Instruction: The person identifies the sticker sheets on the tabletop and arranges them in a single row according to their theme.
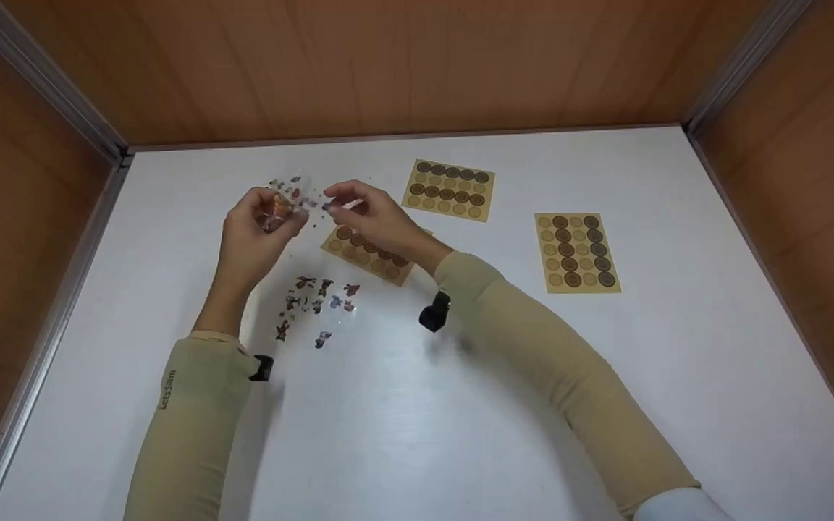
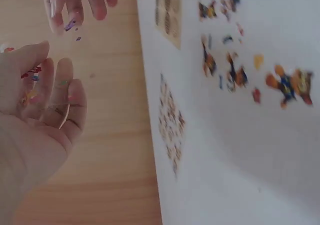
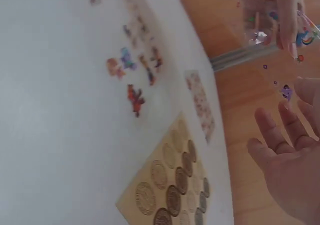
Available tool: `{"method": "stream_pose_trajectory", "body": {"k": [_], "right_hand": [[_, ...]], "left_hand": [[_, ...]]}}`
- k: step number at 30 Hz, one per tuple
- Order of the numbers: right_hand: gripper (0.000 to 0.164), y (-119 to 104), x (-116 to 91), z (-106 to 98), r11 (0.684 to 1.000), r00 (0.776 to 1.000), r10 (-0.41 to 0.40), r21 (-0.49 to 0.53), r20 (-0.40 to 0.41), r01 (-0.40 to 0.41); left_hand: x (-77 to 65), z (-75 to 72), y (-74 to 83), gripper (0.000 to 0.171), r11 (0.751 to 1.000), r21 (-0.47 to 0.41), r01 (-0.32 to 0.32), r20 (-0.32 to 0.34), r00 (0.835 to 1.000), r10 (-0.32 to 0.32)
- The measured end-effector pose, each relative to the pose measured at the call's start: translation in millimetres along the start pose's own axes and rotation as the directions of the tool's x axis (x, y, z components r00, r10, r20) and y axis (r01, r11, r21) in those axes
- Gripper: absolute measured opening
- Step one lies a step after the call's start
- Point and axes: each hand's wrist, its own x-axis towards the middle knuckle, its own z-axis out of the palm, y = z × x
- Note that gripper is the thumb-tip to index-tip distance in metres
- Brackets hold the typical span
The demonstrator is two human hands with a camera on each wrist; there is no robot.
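Observation:
My left hand (image 1: 254, 231) grips a crumpled clear sticker sheet (image 1: 281, 208) with small bright stickers, its fingers curled around it. Facing it, my right hand (image 1: 384, 221) pinches a tiny purple sticker (image 3: 286, 91) between thumb and fingertips. Two smaller purple bits hang close by in the right wrist view. Both hands are raised over the far left of the table, a short gap apart. Below them, cartoon puppy stickers (image 1: 317, 304) on clear film lie on the white tabletop. A tan sheet of round coin-like stickers (image 1: 366, 255) is partly hidden under my right hand.
Two more tan sheets with dark and pale round stickers lie to the right, one at the back (image 1: 448, 189) and another farther right (image 1: 578, 253). A sheet of small stickers (image 2: 171, 127) lies near the table's far edge. Wooden walls (image 1: 402, 72) enclose the white table (image 1: 417, 434).

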Motion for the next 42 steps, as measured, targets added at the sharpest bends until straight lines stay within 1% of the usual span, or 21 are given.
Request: {"method": "stream_pose_trajectory", "body": {"k": [2,4,5,9,11,14,16,18,19,21,23,27,29,32,36,38,39,42], "right_hand": [[0.032,-11.7,-8.3,-11.7,0.996,1.000,-0.002,0.091,-0.016,0.004],[0.030,-21.0,-19.3,-22.8,0.986,0.999,-0.018,0.162,-0.033,0.024],[0.031,-24.7,-26.1,-28.2,0.983,0.999,-0.029,0.178,-0.037,0.035],[0.038,-34.1,-59.2,-45.4,0.982,0.999,-0.040,0.186,-0.004,0.040],[0.040,-36.1,-77.9,-51.8,0.983,0.999,-0.045,0.178,0.028,0.039],[0.032,-38.3,-103.3,-60.9,0.983,0.998,-0.054,0.180,0.035,0.047],[0.024,-39.1,-118.9,-68.8,0.982,0.998,-0.064,0.177,0.009,0.062],[0.018,-39.6,-132.1,-77.8,0.982,0.996,-0.076,0.168,-0.037,0.081],[0.018,-39.8,-138.2,-82.7,0.984,0.995,-0.079,0.155,-0.059,0.087],[0.018,-39.8,-149.5,-92.6,0.989,0.992,-0.078,0.119,-0.096,0.089],[0.019,-39.4,-158.7,-101.8,0.992,0.989,-0.075,0.090,-0.125,0.086],[0.017,-37.0,-173.3,-116.1,0.995,0.984,-0.064,0.065,-0.167,0.076],[0.017,-35.7,-178.4,-120.5,0.995,0.982,-0.065,0.059,-0.177,0.076],[0.020,-34.8,-183.9,-123.8,0.997,0.982,-0.056,0.036,-0.181,0.064],[0.020,-33.3,-188.6,-126.4,0.999,0.986,-0.042,-0.006,-0.159,0.042],[0.018,-32.5,-191.0,-127.9,0.999,0.990,-0.047,-0.019,-0.134,0.045],[0.017,-32.2,-192.2,-128.8,0.998,0.991,-0.052,-0.026,-0.119,0.049],[0.018,-32.4,-192.8,-128.4,0.997,0.995,-0.071,-0.025,-0.068,0.069]], "left_hand": [[-2.7,8.8,12.8,0.033,0.995,-0.093,-0.021,-0.004,1.000,0.021],[-6.0,18.8,24.6,0.031,0.984,-0.170,-0.057,-0.014,0.998,0.055],[-7.7,24.2,30.5,0.030,0.976,-0.203,-0.077,-0.019,0.997,0.075],[-16.5,49.2,51.8,0.027,0.934,-0.322,-0.156,-0.059,0.988,0.145],[-22.4,63.4,61.1,0.026,0.903,-0.387,-0.186,-0.076,0.983,0.169],[-32.8,85.9,72.8,0.026,0.864,-0.463,-0.200,-0.083,0.980,0.183],[-40.3,100.4,78.4,0.028,0.841,-0.506,-0.189,-0.058,0.981,0.186],[-47.4,112.7,81.8,0.030,0.843,-0.509,-0.173,-0.016,0.981,0.192],[-50.7,117.6,82.6,0.031,0.849,-0.501,-0.167,0.009,0.980,0.198],[-56.7,124.8,83.4,0.034,0.869,-0.466,-0.168,0.053,0.975,0.217],[-61.0,129.1,83.8,0.036,0.893,-0.411,-0.185,0.085,0.967,0.240],[-64.1,134.6,83.3,0.038,0.921,-0.339,-0.194,0.133,0.959,0.251],[-64.4,136.9,82.5,0.037,0.926,-0.331,-0.182,0.159,0.956,0.245],[-65.0,139.8,80.9,0.033,0.928,-0.342,-0.147,0.204,0.952,0.226],[-65.1,141.6,80.7,0.030,0.932,-0.345,-0.111,0.258,0.944,0.208],[-64.2,142.0,81.4,0.031,0.936,-0.336,-0.103,0.292,0.934,0.208],[-63.6,142.2,81.7,0.032,0.940,-0.326,-0.101,0.317,0.925,0.209],[-64.3,139.9,81.5,0.033,0.957,-0.273,-0.093,0.404,0.892,0.202]]}}
